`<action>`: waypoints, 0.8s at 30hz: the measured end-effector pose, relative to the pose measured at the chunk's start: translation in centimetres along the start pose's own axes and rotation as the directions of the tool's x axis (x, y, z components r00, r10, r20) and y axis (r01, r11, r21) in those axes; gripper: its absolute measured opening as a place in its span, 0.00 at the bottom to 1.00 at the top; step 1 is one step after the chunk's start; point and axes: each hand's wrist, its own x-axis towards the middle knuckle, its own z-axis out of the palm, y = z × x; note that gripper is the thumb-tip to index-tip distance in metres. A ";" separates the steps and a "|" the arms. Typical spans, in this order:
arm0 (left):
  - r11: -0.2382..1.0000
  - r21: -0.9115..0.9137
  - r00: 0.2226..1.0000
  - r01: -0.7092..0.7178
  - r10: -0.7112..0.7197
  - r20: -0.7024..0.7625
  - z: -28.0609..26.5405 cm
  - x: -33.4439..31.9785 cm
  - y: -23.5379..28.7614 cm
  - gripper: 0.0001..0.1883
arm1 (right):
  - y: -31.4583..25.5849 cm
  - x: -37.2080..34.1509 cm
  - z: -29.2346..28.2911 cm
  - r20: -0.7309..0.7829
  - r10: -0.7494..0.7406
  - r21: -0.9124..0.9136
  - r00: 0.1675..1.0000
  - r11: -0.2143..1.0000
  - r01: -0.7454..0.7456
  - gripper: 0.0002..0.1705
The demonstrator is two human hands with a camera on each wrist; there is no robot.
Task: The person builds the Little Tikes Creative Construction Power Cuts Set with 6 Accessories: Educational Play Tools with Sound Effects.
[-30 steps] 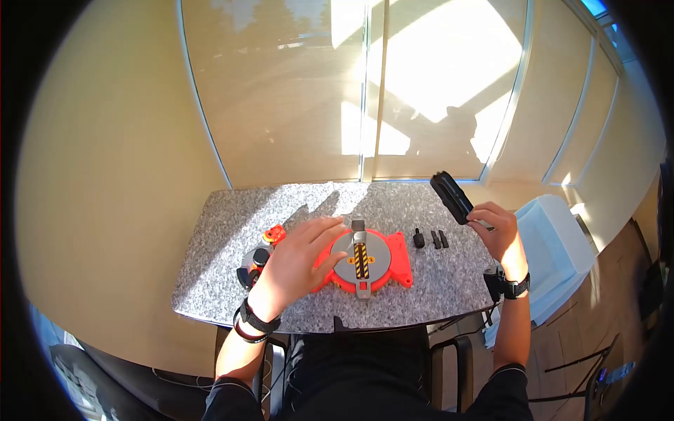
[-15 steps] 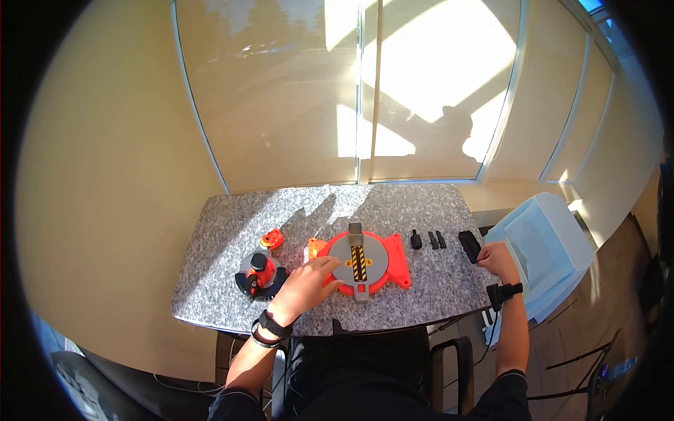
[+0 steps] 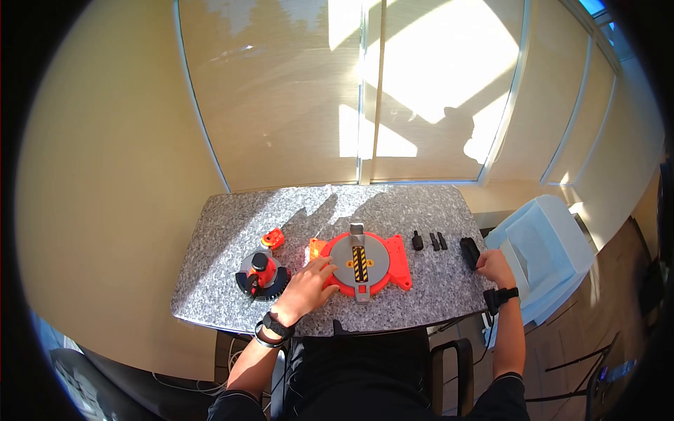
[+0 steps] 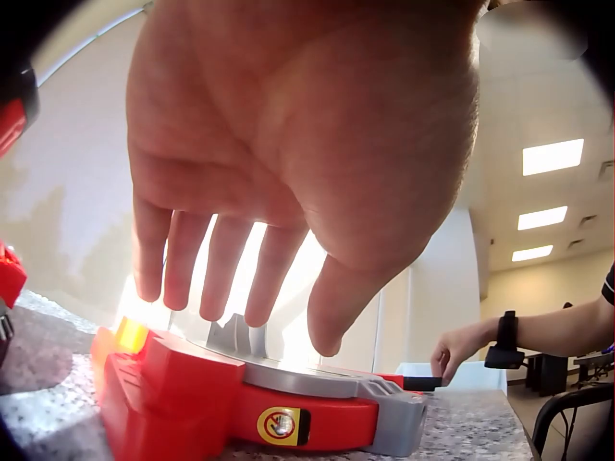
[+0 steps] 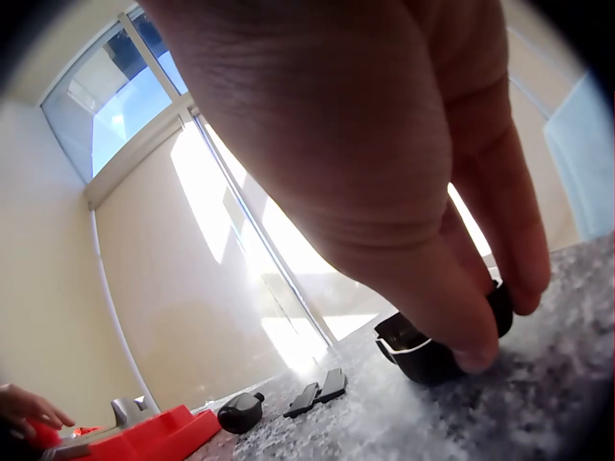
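A red and grey round device point(image 3: 380, 264) with a yellow-and-black striped strip lies mid-table. Over its left edge my left hand point(image 3: 305, 288) hovers or rests lightly, fingers relaxed; in the left wrist view that hand point(image 4: 288, 144) hangs above the device point(image 4: 307, 415) holding nothing. At the table's right side my right hand point(image 3: 496, 268) pinches the end of a black case-like piece point(image 3: 470, 253). The right wrist view shows thumb and fingers of this hand point(image 5: 384, 163) around the black piece point(image 5: 430, 363), which sits on the speckled tabletop.
Left of the device stand a red and black item on a round base point(image 3: 261, 275) and a small orange-red part point(image 3: 272, 238). A black knob-like part point(image 3: 418, 241) and two slim black pieces point(image 3: 438, 241) lie right of it. A pale blue bin point(image 3: 554, 245) stands beside the table point(image 3: 393, 313).
My right hand has lowered the black piece from above the table onto its right side. My left hand has moved down and slightly left, uncovering the item on the round base.
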 end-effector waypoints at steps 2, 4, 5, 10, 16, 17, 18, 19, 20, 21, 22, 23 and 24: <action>1.000 0.010 1.000 -0.001 0.001 -0.005 0.1 -0.1 0.0 0.25 | 0.0 0.0 0.0 0.000 -0.010 -0.006 1.000 1.000 0.010 0.09; 1.000 0.004 1.000 0.011 -0.011 0.003 0.1 -0.1 -0.1 0.25 | -0.1 0.0 0.0 0.016 -0.012 -0.018 1.000 1.000 0.012 0.10; 1.000 0.004 1.000 0.012 -0.012 0.003 0.1 0.0 -0.2 0.25 | 0.0 0.3 0.1 0.017 -0.012 -0.018 1.000 1.000 0.013 0.10; 1.000 -0.001 1.000 0.004 -0.004 -0.010 0.3 0.2 -0.6 0.25 | -0.7 0.3 -0.4 0.035 0.007 -0.025 0.999 1.000 -0.006 0.10; 1.000 -0.002 1.000 0.014 -0.014 -0.008 0.1 0.1 -1.0 0.26 | -2.8 -0.1 -1.5 0.005 0.041 -0.088 0.999 0.995 -0.040 0.17; 1.000 -0.002 1.000 0.015 -0.015 -0.009 0.0 0.1 -1.0 0.26 | -3.2 -0.2 -1.7 0.004 0.040 -0.088 0.999 0.995 -0.040 0.17; 1.000 -0.002 1.000 0.026 -0.025 0.005 -0.1 0.0 -1.0 0.26 | -3.5 -0.3 -2.0 -0.010 0.035 -0.101 0.999 0.994 -0.036 0.18; 0.999 -0.002 0.999 0.037 -0.037 0.018 -0.2 0.0 -1.0 0.26 | -4.0 -0.3 -2.3 -0.025 0.030 -0.115 0.999 0.993 -0.033 0.19; 0.999 -0.002 0.999 0.037 -0.037 0.018 -0.1 0.0 -1.1 0.26 | -4.4 -0.4 -2.5 -0.025 0.029 -0.115 0.999 0.993 -0.032 0.19; 0.999 0.008 0.999 0.034 -0.034 0.015 -0.1 -0.1 -1.2 0.26 | -5.0 -0.5 -2.7 -0.034 0.014 -0.128 0.999 0.992 -0.018 0.20; 0.999 0.019 0.999 0.031 -0.031 0.013 -0.1 -0.1 -1.3 0.26 | -5.6 -0.5 -2.9 -0.043 -0.002 -0.141 0.999 0.990 -0.005 0.20; 0.999 0.020 0.999 0.031 -0.032 0.012 -0.1 -0.1 -1.3 0.26 | -6.4 -0.5 -3.1 -0.043 -0.003 -0.140 0.999 0.990 -0.003 0.20; 0.999 0.016 0.999 0.036 -0.037 0.019 -0.2 -0.1 -1.3 0.26 | -7.2 -0.5 -3.3 -0.044 -0.006 -0.137 0.999 0.991 0.000 0.20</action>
